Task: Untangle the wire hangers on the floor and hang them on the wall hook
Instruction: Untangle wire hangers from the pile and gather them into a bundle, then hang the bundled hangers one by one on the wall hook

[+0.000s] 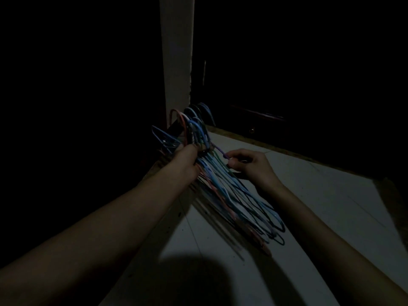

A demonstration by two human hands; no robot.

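A bundle of several coloured wire hangers [231, 195], blue, white, pink and dark, slants from upper left to lower right above the pale floor. My left hand [185, 160] grips the bundle near the necks, just below the curved hooks [192, 122]. My right hand [249, 166] pinches the twisted neck of a purple hanger [218, 151] at the bundle's right side. The scene is very dark. No wall hook is visible.
A pale wall edge or door frame [176, 62] rises behind the hangers. A dark wooden door or cabinet [287, 107] stands at the right, its base along the white tiled floor [309, 206]. The left side lies in darkness.
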